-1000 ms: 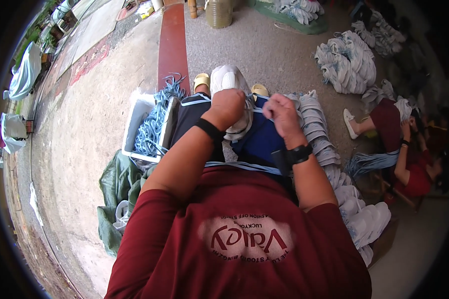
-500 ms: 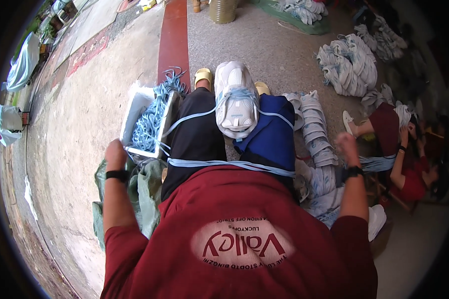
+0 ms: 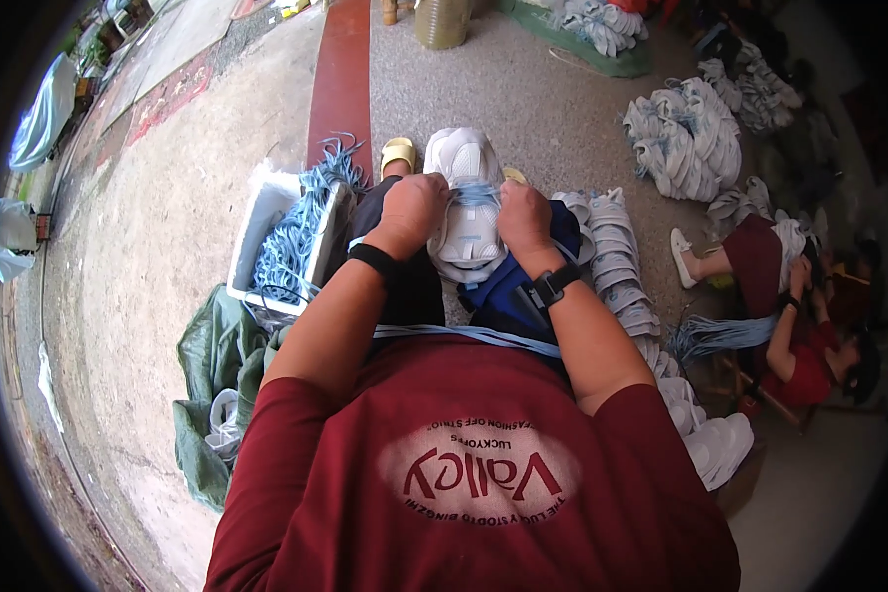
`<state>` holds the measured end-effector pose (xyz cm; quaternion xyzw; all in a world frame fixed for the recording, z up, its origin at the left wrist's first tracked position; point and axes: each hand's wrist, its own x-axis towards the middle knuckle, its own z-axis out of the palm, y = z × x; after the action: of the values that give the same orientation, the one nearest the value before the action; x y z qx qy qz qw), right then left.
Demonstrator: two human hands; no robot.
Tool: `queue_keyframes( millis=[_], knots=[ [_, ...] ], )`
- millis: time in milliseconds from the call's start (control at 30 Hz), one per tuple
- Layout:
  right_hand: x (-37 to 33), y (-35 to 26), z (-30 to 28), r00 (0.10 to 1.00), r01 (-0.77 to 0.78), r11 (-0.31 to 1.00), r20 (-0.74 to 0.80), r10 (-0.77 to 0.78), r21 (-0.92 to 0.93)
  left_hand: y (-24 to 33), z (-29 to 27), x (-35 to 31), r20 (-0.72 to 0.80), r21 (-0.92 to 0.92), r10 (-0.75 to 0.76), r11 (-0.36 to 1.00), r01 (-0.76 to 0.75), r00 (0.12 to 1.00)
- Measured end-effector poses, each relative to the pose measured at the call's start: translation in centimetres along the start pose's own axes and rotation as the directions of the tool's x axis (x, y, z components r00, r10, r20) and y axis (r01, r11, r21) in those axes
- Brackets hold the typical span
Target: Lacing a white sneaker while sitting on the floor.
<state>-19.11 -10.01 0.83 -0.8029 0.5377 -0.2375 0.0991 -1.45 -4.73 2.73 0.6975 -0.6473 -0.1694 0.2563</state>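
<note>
A white shoe [image 3: 466, 237] rests between my knees, with a light blue shoelace [image 3: 476, 193] threaded across its opening. My left hand [image 3: 412, 212] is closed at the left side of the lacing, fingertips against the shoe's edge. Opposite it, my right hand [image 3: 525, 214] is closed by the right side of the lacing. Both seem to pinch the lace, though the fingers partly hide it. A strand of lace shows near my left wrist. Across my lap lies a bundle of light blue laces [image 3: 474, 337]. Dark blue cloth [image 3: 493, 296] covers my right thigh.
Left of me, a white foam box [image 3: 242, 252] holds many blue laces, beside a green sack [image 3: 207, 395] with a white shoe in it. White shoes [image 3: 622, 257] stand stacked to my right. Beyond is a shoe pile [image 3: 683, 138]; a co-worker [image 3: 809, 345] sits far right.
Both hands have come inward from wide apart at my sides to the shoe's lacing. The lace strands that stretched out to either side are no longer drawn taut.
</note>
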Motion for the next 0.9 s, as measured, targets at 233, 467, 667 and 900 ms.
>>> queue_keyframes(
  millis=[233,467,667,900],
  knots=[
    [2.0,1.2,-1.7,0.865,-0.501,0.091,0.494,0.089,0.861,-0.1,-0.4,1.2,0.217,-0.882,-0.144,0.395,0.257,0.965],
    [2.3,0.4,-3.1,0.939,-0.138,0.799,0.334,-0.082,0.585,-0.9,-1.1,1.3,0.262,-0.822,0.044,0.533,0.199,0.964],
    [1.2,0.3,-0.8,0.974,-0.042,0.874,-0.177,0.145,0.485,-1.6,0.2,0.4,0.142,-0.63,-0.006,0.77,0.095,0.99],
    [0.0,-1.4,-2.6,0.935,-0.33,0.458,0.219,0.278,0.825,-0.6,-0.5,0.1,0.129,-0.559,-0.086,0.816,0.144,0.988]
  ],
)
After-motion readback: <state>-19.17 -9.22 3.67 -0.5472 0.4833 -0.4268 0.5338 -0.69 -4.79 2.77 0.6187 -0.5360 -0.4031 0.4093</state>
